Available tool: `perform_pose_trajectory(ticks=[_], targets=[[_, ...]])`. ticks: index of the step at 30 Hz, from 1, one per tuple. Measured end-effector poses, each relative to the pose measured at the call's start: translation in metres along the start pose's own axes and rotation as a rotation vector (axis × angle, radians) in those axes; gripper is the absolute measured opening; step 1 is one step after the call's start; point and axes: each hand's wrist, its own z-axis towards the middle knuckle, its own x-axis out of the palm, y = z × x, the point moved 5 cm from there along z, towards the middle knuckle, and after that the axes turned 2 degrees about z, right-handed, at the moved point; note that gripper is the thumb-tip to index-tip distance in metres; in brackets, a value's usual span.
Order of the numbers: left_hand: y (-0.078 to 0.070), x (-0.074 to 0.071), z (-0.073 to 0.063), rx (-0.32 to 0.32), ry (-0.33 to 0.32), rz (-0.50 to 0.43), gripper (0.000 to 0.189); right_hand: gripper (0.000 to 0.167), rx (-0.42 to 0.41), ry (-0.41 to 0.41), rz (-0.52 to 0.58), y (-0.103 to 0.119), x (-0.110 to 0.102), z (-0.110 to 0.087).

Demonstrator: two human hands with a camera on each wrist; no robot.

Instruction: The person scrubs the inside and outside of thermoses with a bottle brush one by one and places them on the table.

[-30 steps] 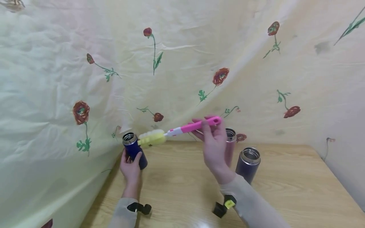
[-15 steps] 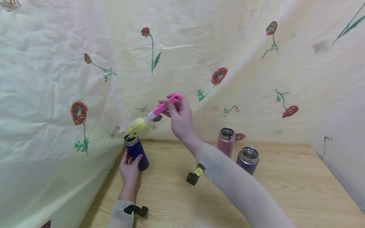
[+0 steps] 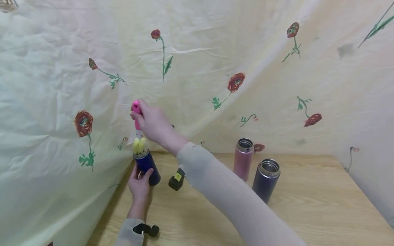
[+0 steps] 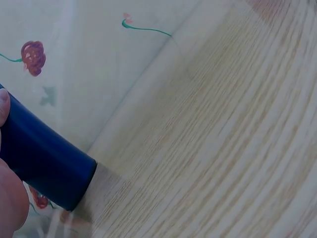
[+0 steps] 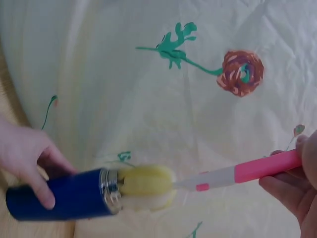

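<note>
My left hand grips a dark blue insulated bottle around its side at the left of the table. The bottle has no lid, and its metal neck faces up. Above it my right hand holds a bottle brush by its pink handle. The brush's yellow and white sponge head is at the bottle's mouth, its tip inside and most of it still outside. In the left wrist view the lower part of the blue bottle shows, with its base at the tabletop.
A pink bottle and a dark purple-blue bottle, both lidless, stand to the right, near my right forearm. A flower-printed cloth hangs behind and along the left of the wooden table.
My right hand has swung left with the bottle brush, turning it from nearly level to upright, and its sponge head has entered the blue bottle's mouth. The left hand has stayed nearly still.
</note>
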Motion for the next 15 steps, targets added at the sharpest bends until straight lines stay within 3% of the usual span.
perform_pose_trajectory(ticks=[6,15], targets=[[0.003,-0.001,0.003,0.016,-0.009,0.021,0.081,0.009,0.051,0.137,-0.046,0.0,0.028,0.014],[0.003,-0.002,0.005,0.022,-0.015,0.041,0.08,0.007,0.127,0.147,0.072,-0.023,0.044,0.01]])
